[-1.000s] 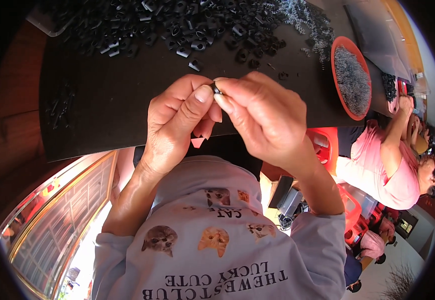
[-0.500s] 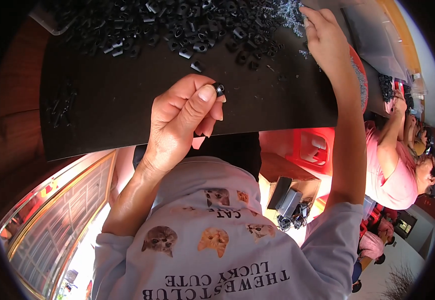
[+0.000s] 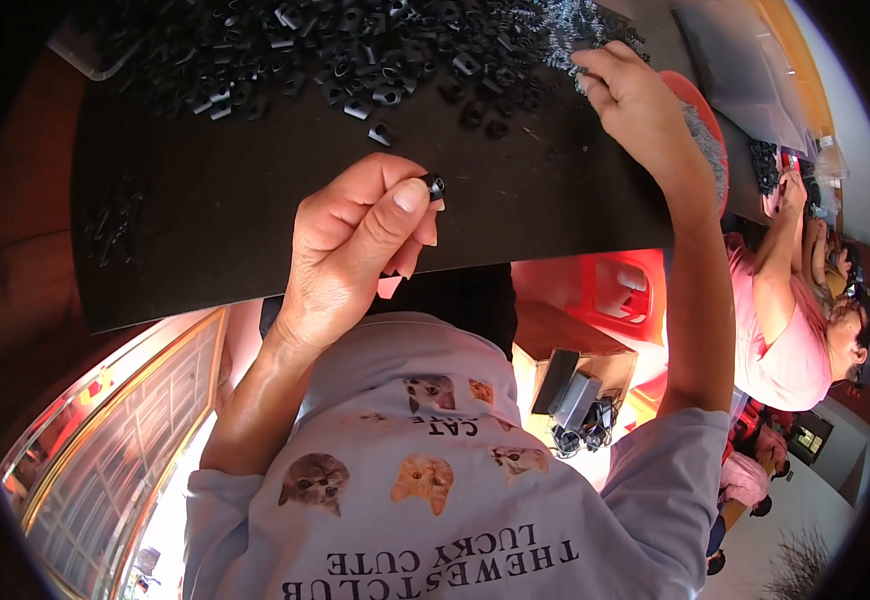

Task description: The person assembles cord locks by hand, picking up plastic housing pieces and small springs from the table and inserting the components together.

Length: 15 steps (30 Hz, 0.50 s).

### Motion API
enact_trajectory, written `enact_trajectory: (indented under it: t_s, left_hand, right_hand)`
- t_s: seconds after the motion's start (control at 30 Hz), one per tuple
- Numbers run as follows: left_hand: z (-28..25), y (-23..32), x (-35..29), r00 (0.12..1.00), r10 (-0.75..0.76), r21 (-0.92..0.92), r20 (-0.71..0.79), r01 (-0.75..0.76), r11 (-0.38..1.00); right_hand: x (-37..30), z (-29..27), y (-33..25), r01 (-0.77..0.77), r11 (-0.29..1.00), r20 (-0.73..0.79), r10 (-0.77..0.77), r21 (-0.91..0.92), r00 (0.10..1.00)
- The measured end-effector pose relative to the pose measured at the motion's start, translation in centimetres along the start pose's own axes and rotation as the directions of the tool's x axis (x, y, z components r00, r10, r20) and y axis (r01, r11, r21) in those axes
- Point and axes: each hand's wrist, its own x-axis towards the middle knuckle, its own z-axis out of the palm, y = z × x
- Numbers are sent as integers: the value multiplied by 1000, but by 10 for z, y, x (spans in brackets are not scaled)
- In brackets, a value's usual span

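The small black plastic part (image 3: 436,185) looks glossy above the matt black table mat (image 3: 255,200). On the mat's far edge, shiny wire springs (image 3: 570,25) lie beside dull black plastic pieces (image 3: 355,60).

Pale grey short-sleeved T-shirt printed with cat faces, bare forearms

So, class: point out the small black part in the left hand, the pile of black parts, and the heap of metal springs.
small black part (image 3: 436,185), head view, its round end.
pile of black parts (image 3: 355,50), head view, middle.
heap of metal springs (image 3: 570,22), head view, top.
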Motion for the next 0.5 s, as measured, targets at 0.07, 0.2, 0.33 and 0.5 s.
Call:
enact_trajectory:
  t_s: [0.07,0.2,0.33,0.5]
  left_hand:
    - [0,0,-1,1000,-9,-12,-7,9,1000]
    - [0,-1,-1,1000,8,6,0,-8,1000]
    - [1,-1,-1,1000,15,16,-8,-15,1000]
    - [1,0,-1,1000,7,26,-5,-7,1000]
  right_hand:
    - [-1,-3,-3,34,998,115,-41,61,992]
    - [0,-8,-9,12,999,22,-11,-36,1000]
    - [11,1,-6,90,990,43,-95,106,995]
    - [12,1,-5,130,986,15,-129,-101,991]
